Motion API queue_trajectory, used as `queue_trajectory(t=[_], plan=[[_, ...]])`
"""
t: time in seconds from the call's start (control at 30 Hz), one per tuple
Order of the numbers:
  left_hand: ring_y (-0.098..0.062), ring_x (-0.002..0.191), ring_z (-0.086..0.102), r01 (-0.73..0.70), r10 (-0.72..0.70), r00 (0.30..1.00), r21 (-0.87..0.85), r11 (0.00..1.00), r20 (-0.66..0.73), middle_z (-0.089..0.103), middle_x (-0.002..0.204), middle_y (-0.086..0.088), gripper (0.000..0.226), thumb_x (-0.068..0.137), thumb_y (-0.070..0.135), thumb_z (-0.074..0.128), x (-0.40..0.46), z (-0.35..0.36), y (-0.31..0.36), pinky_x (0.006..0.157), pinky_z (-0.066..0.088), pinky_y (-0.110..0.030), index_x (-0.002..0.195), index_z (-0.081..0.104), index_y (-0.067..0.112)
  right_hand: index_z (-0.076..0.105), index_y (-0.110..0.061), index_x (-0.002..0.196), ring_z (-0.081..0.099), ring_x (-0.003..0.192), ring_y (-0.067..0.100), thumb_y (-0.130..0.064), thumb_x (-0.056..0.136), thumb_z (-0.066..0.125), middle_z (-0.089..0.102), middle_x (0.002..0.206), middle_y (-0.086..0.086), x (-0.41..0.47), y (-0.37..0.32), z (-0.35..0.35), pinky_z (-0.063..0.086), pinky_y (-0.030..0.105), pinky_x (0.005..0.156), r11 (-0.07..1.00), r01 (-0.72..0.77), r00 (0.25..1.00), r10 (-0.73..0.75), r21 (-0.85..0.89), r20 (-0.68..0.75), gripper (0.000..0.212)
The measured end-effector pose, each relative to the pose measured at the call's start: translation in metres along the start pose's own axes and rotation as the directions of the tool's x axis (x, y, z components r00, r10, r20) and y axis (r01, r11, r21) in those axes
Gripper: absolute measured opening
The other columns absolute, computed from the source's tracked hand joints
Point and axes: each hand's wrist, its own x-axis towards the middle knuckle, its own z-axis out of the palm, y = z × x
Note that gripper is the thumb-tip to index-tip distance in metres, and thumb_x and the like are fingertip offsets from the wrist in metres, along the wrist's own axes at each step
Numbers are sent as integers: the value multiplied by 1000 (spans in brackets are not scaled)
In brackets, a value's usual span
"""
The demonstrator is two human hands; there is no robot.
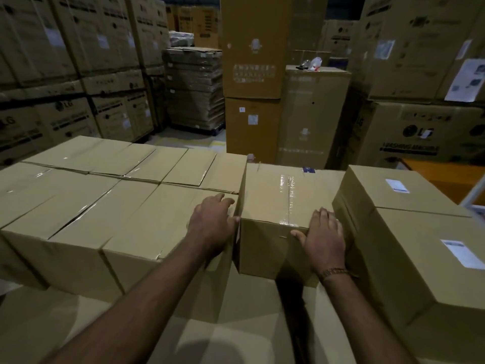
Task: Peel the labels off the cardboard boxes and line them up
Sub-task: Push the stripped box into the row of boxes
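Note:
A taped cardboard box (278, 195) with no label on top sits in the middle, between a block of bare boxes (105, 195) on the left and two labelled boxes on the right. My left hand (212, 227) presses against its left side with the fingers reaching into the gap beside the left block. My right hand (324, 237) lies flat on its near right corner, next to the near labelled box (409, 261). That box carries a white label (463, 253). The far right box (393, 190) carries another white label (396, 185).
All these boxes rest on a lower layer of cardboard (252, 337). Tall stacks of printed appliance cartons (65, 74) stand at the left and right. An upright pair of cartons (252, 74) and a wrapped pallet (194, 88) stand behind.

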Motion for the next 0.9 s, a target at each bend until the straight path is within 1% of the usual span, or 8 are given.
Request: queue_trajectory(t=[0.1,0.23,0.33,0.4,0.5,0.6,0.73,0.9], plan=[[-26,149,37,-4,3,999,35,999,32,39,164,-3,65,98,51,63,22,8,2,118,37,-48,155,44,26,26,-6,165,22,162,32,-73,99,45,28,173,15,22,-2,4,18,45,132,1000,8,1000,-8,22,5,96],[-29,158,20,-33,17,992,131,991,123,22,172,-7,84,96,62,59,55,19,0,126,25,-52,164,26,25,26,-6,165,22,161,33,-72,99,48,29,173,16,51,-8,11,19,46,132,999,0,1000,0,40,-2,96],[-31,160,12,-60,14,982,239,969,191,14,174,-9,84,97,62,56,74,25,-3,128,18,-54,165,23,25,30,-5,163,27,159,34,-73,99,48,33,170,16,69,-13,17,23,47,131,999,8,1000,-7,48,-29,95],[-31,159,17,-31,-22,978,250,968,207,19,173,-9,80,98,60,57,80,29,-4,127,21,-55,163,26,26,30,-6,163,27,159,34,-73,99,48,33,170,16,79,-15,21,24,47,131,999,12,999,-11,53,-33,95],[-29,156,25,1,-51,983,270,963,178,28,170,-7,75,98,56,57,82,35,-2,124,28,-53,161,30,27,28,-7,164,27,159,34,-75,98,45,32,171,16,92,-18,27,25,48,131,998,22,999,-20,58,-41,96],[-28,156,27,9,-56,987,292,957,154,29,170,-6,71,99,52,57,81,33,2,123,29,-51,161,32,28,28,-8,164,27,159,34,-75,98,45,32,171,15,102,-20,30,27,48,130,996,31,998,-26,79,-54,96],[-27,155,29,13,-56,987,281,959,147,31,169,-6,70,99,49,58,81,33,3,123,30,-50,160,33,27,27,-8,164,25,160,34,-72,100,47,30,171,15,107,-21,33,25,48,131,994,60,996,-54,93,-65,93],[-27,153,31,12,-57,988,301,954,140,33,167,-6,71,99,48,59,82,35,4,121,32,-51,160,32,25,24,-7,165,24,160,35,-73,100,42,28,172,16,110,-20,36,24,49,131,994,78,994,-72,80,-79,94]])
